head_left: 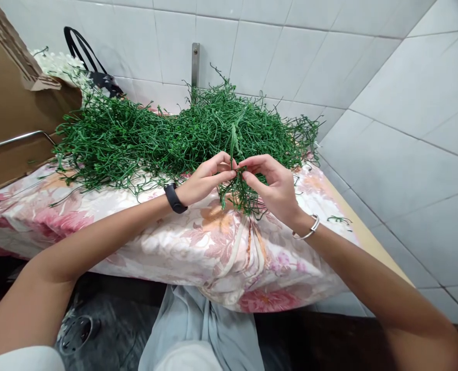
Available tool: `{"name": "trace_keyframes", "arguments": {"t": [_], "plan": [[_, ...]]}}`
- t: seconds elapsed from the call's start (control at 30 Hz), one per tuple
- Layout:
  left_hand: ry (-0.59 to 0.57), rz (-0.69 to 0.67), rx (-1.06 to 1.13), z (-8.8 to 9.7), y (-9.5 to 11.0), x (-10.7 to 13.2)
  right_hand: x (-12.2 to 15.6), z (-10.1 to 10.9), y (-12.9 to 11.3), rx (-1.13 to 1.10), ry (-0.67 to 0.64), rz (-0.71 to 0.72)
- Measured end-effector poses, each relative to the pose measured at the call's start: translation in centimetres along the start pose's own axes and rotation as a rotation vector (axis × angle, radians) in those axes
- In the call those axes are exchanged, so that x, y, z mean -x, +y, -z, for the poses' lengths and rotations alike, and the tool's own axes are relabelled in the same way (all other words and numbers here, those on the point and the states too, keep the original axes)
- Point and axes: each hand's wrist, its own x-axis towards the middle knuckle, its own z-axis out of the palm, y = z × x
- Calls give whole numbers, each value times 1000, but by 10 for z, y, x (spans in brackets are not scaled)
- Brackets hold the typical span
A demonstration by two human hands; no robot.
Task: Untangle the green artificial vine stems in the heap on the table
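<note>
Both hands meet over the front of the table, thumbs and forefingers almost touching. My left hand (209,174), with a black band on its wrist, pinches an artificial green stem (233,141) whose leafy tip points up. From the other side my right hand (273,183), with a silver bracelet at its wrist, pinches the same piece near its joint. A small clump of green sprigs (240,198) hangs below the fingertips. Just behind the hands lies a large heap of green plastic stems (198,131). The exact joint between the fingers is partly hidden.
A floral tablecloth (167,242) covers the table. At the left stands a cardboard box (12,103), beside white artificial flowers (64,67) and a black-handled bag (101,80). A loose sprig (339,220) lies at the right. Tiled walls (291,51) close off the back and right.
</note>
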Motion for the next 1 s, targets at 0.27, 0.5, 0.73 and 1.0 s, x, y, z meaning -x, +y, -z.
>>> {"name": "trace_keyframes", "arguments": {"t": [0.27,0.5,0.73,1.0], "plan": [[47,-62,-254,-4,7,5,1,-2,-5,42,5,16],[142,-122,-403,3,1,2,1,-1,-4,52,-70,29],[152,-130,-441,3,1,2,-2,4,-4,161,-83,125],[150,-146,-400,3,5,1,-5,5,-1,236,-96,143]]}}
